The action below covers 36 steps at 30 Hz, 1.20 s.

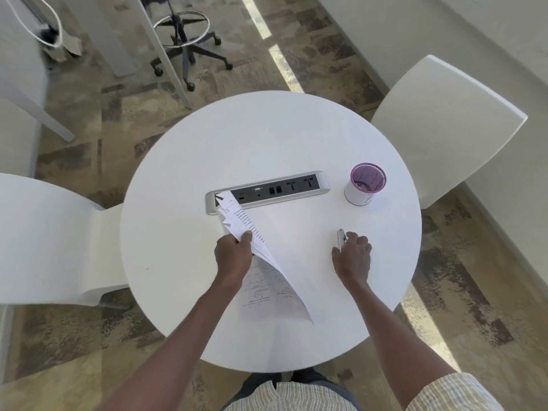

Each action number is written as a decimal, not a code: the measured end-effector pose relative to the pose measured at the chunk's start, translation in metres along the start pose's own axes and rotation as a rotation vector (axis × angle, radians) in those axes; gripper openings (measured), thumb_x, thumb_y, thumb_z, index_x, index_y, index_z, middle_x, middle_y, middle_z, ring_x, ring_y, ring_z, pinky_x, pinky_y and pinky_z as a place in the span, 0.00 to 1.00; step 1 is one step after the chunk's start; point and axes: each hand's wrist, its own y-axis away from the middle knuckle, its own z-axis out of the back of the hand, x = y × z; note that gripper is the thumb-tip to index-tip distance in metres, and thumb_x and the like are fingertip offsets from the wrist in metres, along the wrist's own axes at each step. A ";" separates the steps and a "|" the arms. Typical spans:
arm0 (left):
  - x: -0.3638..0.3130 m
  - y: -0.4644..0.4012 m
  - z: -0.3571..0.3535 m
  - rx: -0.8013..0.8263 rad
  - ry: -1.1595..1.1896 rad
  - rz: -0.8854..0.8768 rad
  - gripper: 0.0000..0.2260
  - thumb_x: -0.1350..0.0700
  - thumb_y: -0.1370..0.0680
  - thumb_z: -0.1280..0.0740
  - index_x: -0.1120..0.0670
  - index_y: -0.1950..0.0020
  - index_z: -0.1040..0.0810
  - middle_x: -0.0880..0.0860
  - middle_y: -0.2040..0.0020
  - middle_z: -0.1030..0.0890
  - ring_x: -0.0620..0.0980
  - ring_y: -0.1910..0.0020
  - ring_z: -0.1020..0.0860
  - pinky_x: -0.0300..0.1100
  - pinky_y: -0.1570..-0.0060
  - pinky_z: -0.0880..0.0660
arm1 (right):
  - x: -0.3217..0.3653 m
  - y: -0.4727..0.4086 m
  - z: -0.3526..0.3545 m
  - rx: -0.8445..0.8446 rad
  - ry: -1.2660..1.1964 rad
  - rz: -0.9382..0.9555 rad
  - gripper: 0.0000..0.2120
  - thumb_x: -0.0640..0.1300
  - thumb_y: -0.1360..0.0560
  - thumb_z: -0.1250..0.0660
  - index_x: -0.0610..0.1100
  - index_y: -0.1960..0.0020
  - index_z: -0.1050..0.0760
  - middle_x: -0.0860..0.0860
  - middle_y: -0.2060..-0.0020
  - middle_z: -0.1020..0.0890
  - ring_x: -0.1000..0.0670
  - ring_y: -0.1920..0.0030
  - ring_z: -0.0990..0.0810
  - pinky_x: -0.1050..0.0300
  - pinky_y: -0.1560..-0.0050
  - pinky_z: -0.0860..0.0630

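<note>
My left hand point(232, 253) grips a thin stack of printed paper sheets point(252, 229), lifted on edge above the round white table point(267, 137). The sheets' far corner reaches over the left end of the power strip. Another printed sheet point(261, 292) lies flat on the table under them. My right hand point(353, 253) rests on the table to the right, its fingers curled round a small silver stapler point(341, 237), which shows only at the hand's left side.
A silver power and data strip point(284, 188) is set into the table's middle. A white cup with a purple mesh lining point(365, 185) stands at the right. White chairs point(444, 120) point(50, 238) flank the table; a wheeled stool point(186, 40) is beyond it.
</note>
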 end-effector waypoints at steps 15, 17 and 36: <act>-0.039 0.052 0.072 -0.060 -0.029 -0.221 0.18 0.54 0.21 0.33 0.70 0.58 0.23 0.64 0.61 0.17 0.66 0.59 0.17 0.53 0.57 0.19 | 0.110 0.040 0.022 0.631 -0.720 0.195 0.35 0.63 0.31 0.29 0.31 0.48 0.30 0.34 0.54 0.28 0.39 0.55 0.27 0.41 0.43 0.23; -0.046 0.057 0.085 -0.015 -0.039 -0.241 0.16 0.53 0.20 0.33 0.67 0.53 0.19 0.63 0.56 0.14 0.62 0.55 0.15 0.56 0.51 0.17 | 0.112 0.042 0.027 0.727 -0.742 0.235 0.36 0.67 0.32 0.31 0.33 0.51 0.31 0.35 0.53 0.28 0.38 0.50 0.26 0.35 0.32 0.42; -0.033 0.015 0.195 0.186 0.032 -0.301 0.07 0.52 0.18 0.34 0.50 0.49 0.16 0.45 0.53 0.12 0.48 0.52 0.14 0.40 0.59 0.19 | 0.145 0.077 0.048 0.766 -1.058 0.239 0.15 0.37 0.30 0.23 0.38 0.43 0.18 0.42 0.48 0.13 0.39 0.47 0.14 0.50 0.51 0.17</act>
